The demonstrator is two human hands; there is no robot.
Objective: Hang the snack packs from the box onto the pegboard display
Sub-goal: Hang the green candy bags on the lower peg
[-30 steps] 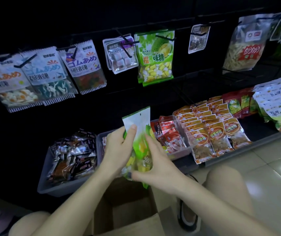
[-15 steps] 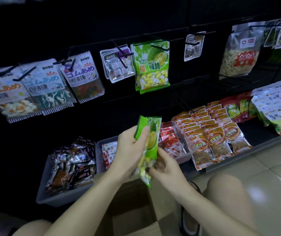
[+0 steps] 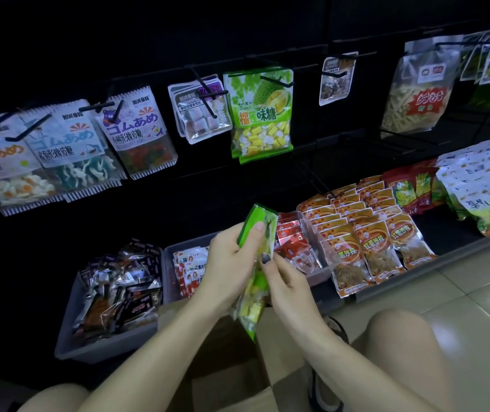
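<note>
- Centrally, at mid-frame: green snack pack [image 3: 258, 264], turned edge-on and nearly upright, grasped from both sides above the open cardboard box [image 3: 223, 361] at lower centre.
- Left hand [image 3: 231, 264] wrapped round the pack's upper half, thumb laid up along its green top edge.
- Right hand [image 3: 286, 285] pinching the pack lower down, dark-painted thumbnail pressed to its front.
- Directly above, at upper centre: matching hung green packs [image 3: 260, 114] on a black peg of the dark pegboard [image 3: 267, 34].
- To upper left: white gummy packs [image 3: 68, 147] and a clear marshmallow pack [image 3: 199, 108] on neighbouring pegs.
- At lower left: grey bin [image 3: 89, 349] of dark wrapped sweets, just beside a second bin with red-and-white packs.
- On the right: rows of orange packs [image 3: 368, 230] lying on the shelf.
</note>
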